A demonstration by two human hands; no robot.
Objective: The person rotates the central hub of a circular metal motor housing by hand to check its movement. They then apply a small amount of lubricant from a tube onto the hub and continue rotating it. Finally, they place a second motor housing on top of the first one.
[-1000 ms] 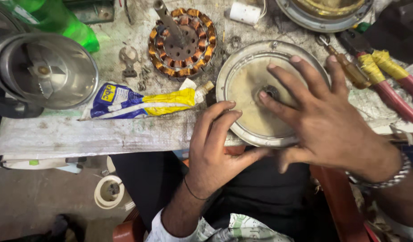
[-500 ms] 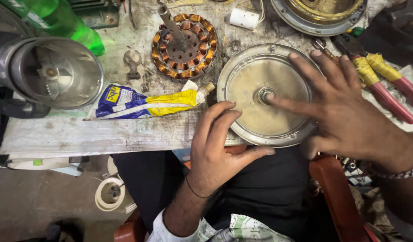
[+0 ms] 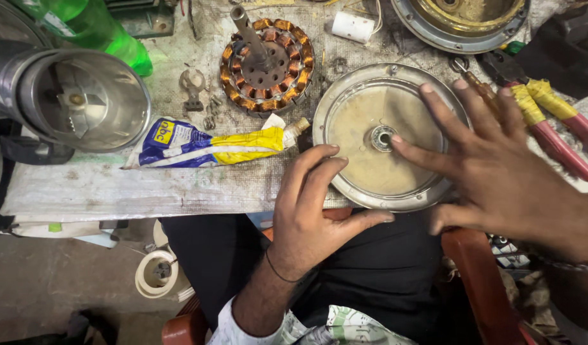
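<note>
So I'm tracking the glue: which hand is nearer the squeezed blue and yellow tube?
Left. The left hand grips the round motor cover's near rim, just right of the tube. The right hand lies across the cover, farther right.

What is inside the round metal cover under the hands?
Inside the round metal cover, a dusty tan face and a central bearing show. The right hand hides its right rim; the left hand grips its near edge.
</note>
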